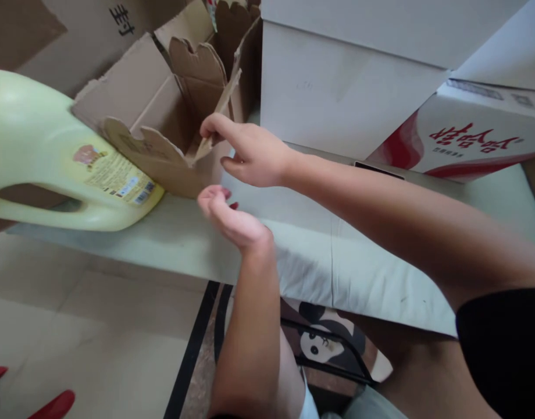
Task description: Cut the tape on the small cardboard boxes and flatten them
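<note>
A small open brown cardboard box [158, 116] stands on the pale table [337, 262], its flaps up and cut with scalloped edges. My right hand [250, 154] reaches across and pinches the near right flap of the box between thumb and fingers. My left hand [228, 218] hovers just below it near the box's front corner, fingers curled, with nothing visible in it. A large pale yellow-green jug [45, 157] with a handle and a printed label lies on its side left of the box, touching it.
A big white carton [346, 87] stands behind my right hand. A white and red printed box [472, 139] lies at the right. More brown cardboard [75, 35] fills the back left. Below the table edge are a black frame [193, 349], floor and red objects [49, 407].
</note>
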The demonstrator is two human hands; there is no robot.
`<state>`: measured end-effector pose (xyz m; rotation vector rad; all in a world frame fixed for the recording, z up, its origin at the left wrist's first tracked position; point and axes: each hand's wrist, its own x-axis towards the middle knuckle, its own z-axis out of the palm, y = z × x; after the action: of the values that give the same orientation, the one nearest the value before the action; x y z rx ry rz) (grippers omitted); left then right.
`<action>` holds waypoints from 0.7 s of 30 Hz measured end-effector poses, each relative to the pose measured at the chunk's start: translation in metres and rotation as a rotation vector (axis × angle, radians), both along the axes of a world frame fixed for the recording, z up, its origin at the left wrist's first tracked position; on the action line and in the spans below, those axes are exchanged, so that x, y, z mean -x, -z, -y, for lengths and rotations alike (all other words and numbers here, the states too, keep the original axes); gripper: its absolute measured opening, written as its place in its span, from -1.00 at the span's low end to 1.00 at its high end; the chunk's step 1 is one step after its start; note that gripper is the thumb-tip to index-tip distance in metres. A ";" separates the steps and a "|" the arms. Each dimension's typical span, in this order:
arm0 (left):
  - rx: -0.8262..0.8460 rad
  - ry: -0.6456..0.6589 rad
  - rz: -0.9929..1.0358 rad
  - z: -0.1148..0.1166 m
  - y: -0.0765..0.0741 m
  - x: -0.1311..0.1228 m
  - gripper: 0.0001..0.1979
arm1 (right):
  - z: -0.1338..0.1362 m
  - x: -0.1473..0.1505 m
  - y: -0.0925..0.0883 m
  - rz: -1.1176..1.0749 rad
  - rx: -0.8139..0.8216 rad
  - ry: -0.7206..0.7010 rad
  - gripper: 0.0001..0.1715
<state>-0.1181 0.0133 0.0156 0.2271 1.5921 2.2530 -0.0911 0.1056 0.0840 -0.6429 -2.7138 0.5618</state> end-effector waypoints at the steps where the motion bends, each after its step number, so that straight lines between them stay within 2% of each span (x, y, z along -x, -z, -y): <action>1: 0.011 -0.079 -0.050 0.002 -0.003 0.003 -0.94 | -0.003 -0.010 0.001 -0.007 -0.023 0.017 -0.57; 5: -0.093 -0.360 -0.213 0.011 -0.022 0.016 -0.90 | -0.005 -0.061 0.008 -0.103 0.049 0.181 -0.58; 7: -0.139 -0.398 -0.215 0.013 -0.028 0.020 -0.88 | 0.003 -0.095 0.011 -0.193 0.124 0.260 -0.58; 8: -0.149 -0.372 -0.166 0.013 -0.029 0.021 -0.88 | 0.011 -0.114 0.012 -0.242 0.155 0.306 -0.58; 10: -0.166 -0.240 -0.002 0.010 -0.027 0.022 -0.91 | 0.031 -0.155 0.014 -0.350 0.207 0.417 -0.55; 13: -0.186 0.049 0.186 0.001 -0.016 0.019 -0.88 | 0.076 -0.215 0.017 -0.553 0.221 0.621 -0.53; 17: -0.163 0.422 0.110 -0.012 -0.001 -0.003 -0.70 | 0.133 -0.273 0.023 -0.830 0.180 0.953 -0.72; 21: -0.212 0.761 -0.001 -0.017 0.003 -0.042 -0.59 | 0.150 -0.299 0.042 -0.968 0.201 1.085 -0.65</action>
<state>-0.0759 0.0298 0.0125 0.7469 1.0073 1.7918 0.2083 -0.0448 0.0423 -1.2972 -1.1735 0.5949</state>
